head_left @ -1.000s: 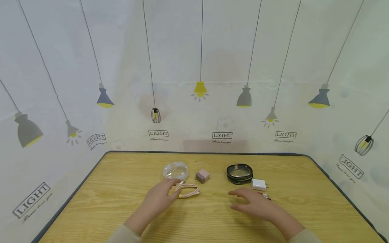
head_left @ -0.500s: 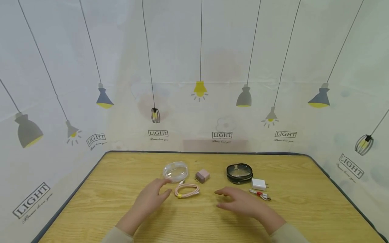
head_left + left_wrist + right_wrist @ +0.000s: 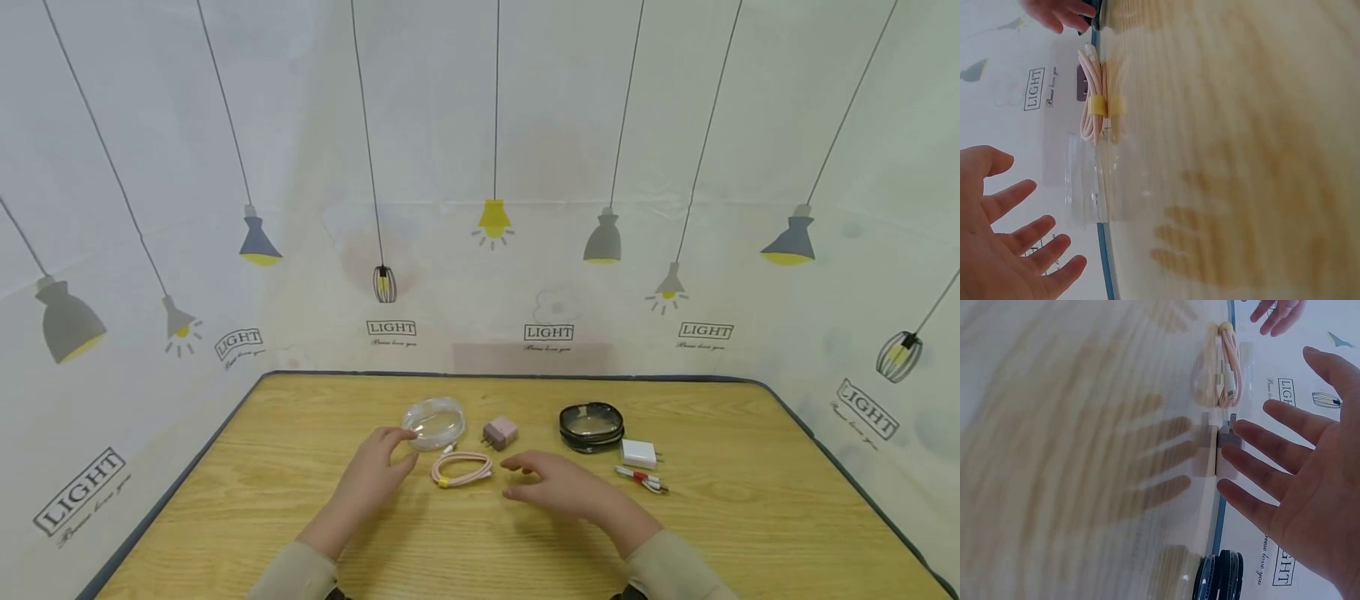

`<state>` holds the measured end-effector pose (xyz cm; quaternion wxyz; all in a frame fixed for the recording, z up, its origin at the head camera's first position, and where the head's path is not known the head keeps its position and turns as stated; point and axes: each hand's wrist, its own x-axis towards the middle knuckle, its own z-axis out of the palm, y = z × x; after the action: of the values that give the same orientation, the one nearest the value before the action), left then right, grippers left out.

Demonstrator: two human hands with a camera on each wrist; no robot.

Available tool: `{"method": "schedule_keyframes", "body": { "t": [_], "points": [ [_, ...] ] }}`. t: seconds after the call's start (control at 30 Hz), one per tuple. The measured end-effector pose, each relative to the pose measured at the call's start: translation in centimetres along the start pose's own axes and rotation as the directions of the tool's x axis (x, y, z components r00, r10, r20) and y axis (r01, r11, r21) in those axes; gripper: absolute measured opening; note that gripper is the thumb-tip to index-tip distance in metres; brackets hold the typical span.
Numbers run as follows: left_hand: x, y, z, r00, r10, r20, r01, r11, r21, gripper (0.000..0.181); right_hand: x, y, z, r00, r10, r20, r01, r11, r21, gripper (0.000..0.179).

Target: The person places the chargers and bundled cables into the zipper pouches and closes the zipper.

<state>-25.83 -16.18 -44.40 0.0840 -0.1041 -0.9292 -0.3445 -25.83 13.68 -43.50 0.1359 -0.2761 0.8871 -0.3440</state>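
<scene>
A coiled pink charging cable [image 3: 462,470] with a yellow tie lies on the wooden table, between my two hands. My left hand [image 3: 372,468] is to its left, fingers spread and holding nothing, its fingertips overlapping the near edge of a clear coiled band [image 3: 434,423] in the head view. On the cable's other side is my right hand [image 3: 555,483], also with loose, spread fingers and nothing in them. Just behind the cable sits a pink plug charger [image 3: 499,433] with its prongs toward me. The left wrist view shows the yellow tie [image 3: 1098,105] round the cable up close.
Right of centre lie a black coiled band [image 3: 592,427], a white plug charger [image 3: 638,453] and a short white cable [image 3: 642,480] with a red tie. A lamp-printed sheet [image 3: 480,292] rises behind the table's dark rear edge [image 3: 510,377].
My right hand has moved left, away from the white cable and toward the pink cable, uncovering the white one. My left hand has drawn back slightly to the left, off the pink cable's edge.
</scene>
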Motion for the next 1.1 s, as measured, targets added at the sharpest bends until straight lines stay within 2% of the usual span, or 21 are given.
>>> {"method": "schedule_keyframes", "body": {
  "t": [0.17, 0.27, 0.47, 0.57, 0.7, 0.8, 1.1],
  "points": [
    [0.5, -0.5, 0.2, 0.999, -0.022, 0.045, 0.024, 0.999, -0.036, 0.030, 0.7, -0.4, 0.2, 1.000, -0.001, -0.007, 0.001, 1.000, 0.030, 0.050],
    [0.8, -0.9, 0.3, 0.998, -0.026, 0.064, 0.028, 0.999, -0.025, 0.028, 1.2, -0.6, 0.4, 1.000, -0.002, -0.017, 0.003, 0.999, 0.039, 0.050],
    [2.0, -1.2, -0.1, 0.998, 0.022, 0.056, -0.022, 1.000, 0.010, 0.025, 2.2, -1.0, 0.7, 0.999, 0.017, -0.045, -0.015, 0.999, 0.046, 0.048],
    [2.9, -1.3, -0.3, 0.997, 0.041, 0.066, -0.044, 0.999, 0.033, 0.030, 2.6, -1.1, 0.8, 0.998, 0.022, -0.063, -0.019, 0.999, 0.043, 0.047],
    [4.0, -1.5, -0.3, 0.995, 0.009, 0.100, -0.014, 0.999, 0.049, 0.041, 3.0, -1.1, 1.1, 0.996, 0.014, -0.083, -0.010, 0.999, 0.049, 0.048],
    [4.6, -1.6, -0.2, 0.993, -0.024, 0.119, 0.020, 0.999, 0.034, 0.050, 3.1, -1.3, 1.3, 0.995, 0.002, -0.102, 0.004, 0.998, 0.063, 0.048],
    [6.0, -2.2, 0.9, 0.992, -0.032, 0.123, 0.033, 0.999, -0.008, 0.071, 3.4, -2.1, 2.3, 0.976, 0.037, -0.215, -0.025, 0.998, 0.059, 0.037]
  ]
}}
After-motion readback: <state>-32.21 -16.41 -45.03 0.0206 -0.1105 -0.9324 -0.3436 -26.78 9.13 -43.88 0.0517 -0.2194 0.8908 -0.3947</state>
